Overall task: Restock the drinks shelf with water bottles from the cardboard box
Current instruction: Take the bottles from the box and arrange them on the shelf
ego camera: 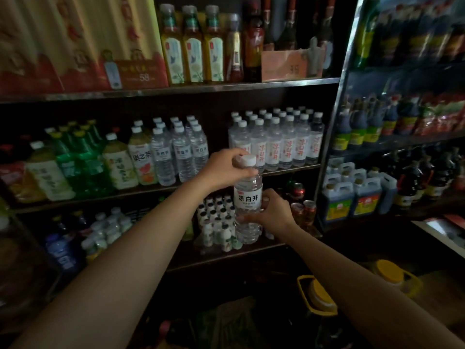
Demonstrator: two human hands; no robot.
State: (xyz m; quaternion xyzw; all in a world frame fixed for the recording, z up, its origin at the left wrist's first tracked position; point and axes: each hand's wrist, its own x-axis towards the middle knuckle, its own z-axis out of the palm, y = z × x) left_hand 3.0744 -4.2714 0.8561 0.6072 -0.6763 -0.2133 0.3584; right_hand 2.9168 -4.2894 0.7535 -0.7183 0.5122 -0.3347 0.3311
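I hold a clear water bottle [247,197] with a white cap and a white label upright in front of the shelves. My left hand [225,167] grips its neck just below the cap. My right hand [271,212] wraps round its lower half from the right. On the middle shelf [289,170] behind it stand several like water bottles: a row with dark lettering [181,152] at the centre and a packed group with red lettering [279,142] at the right. A gap lies between the two groups. The cardboard box is not in view.
Green and yellow drink bottles [83,162] fill the middle shelf's left. Small white bottles [216,220] and cans [304,207] stand on the lower shelf. Oil bottles line the top shelf. A rack of sauce jugs [352,195] stands at the right. Yellow-capped containers [319,295] sit below.
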